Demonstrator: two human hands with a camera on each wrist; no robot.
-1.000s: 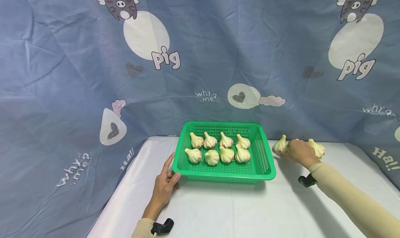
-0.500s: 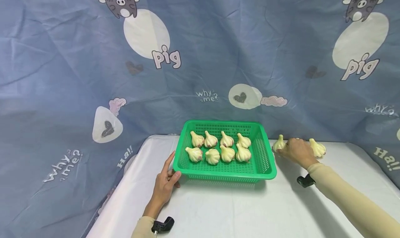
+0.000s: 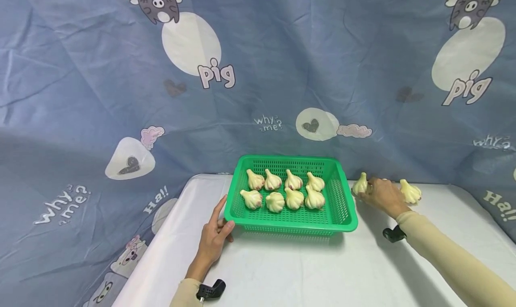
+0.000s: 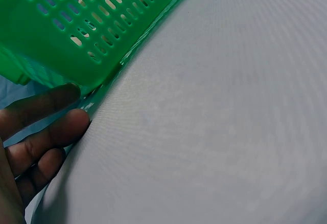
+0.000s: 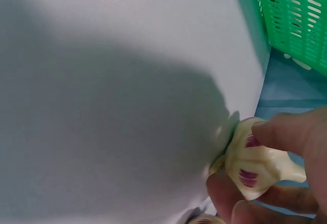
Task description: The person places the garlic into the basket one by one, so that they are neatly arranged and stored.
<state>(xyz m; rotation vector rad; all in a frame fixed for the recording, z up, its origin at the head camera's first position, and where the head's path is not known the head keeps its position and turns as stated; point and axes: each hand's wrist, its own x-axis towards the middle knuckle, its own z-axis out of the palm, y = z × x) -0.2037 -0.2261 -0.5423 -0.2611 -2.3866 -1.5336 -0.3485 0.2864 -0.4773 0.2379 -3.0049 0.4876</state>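
A green slotted basket [image 3: 290, 227] stands on the white-covered table, with several garlic bulbs [image 3: 276, 202] lying in two rows inside it. At its near left corner is my left hand [image 3: 211, 240]; the thumb lies by the front rim, and relaxed fingers [image 4: 56, 132] touch the lower corner in the left wrist view. Right of the basket, my right hand [image 3: 384, 196] pinches a pale garlic bulb [image 5: 255, 160] between thumb and fingers, low at the table. Another garlic bulb [image 3: 411, 192] lies just beyond that hand.
A blue cloth [image 3: 250, 96] with pig prints hangs right behind the table's back edge. Bare white tablecloth [image 3: 282, 271] stretches in front of the basket. Part of a further bulb [image 5: 204, 219] shows at the right wrist view's bottom edge.
The garlic bulb at my right hand has tipped slightly, its stem more upright than a second ago. My left hand stays at the basket corner. The head view has shifted a little.
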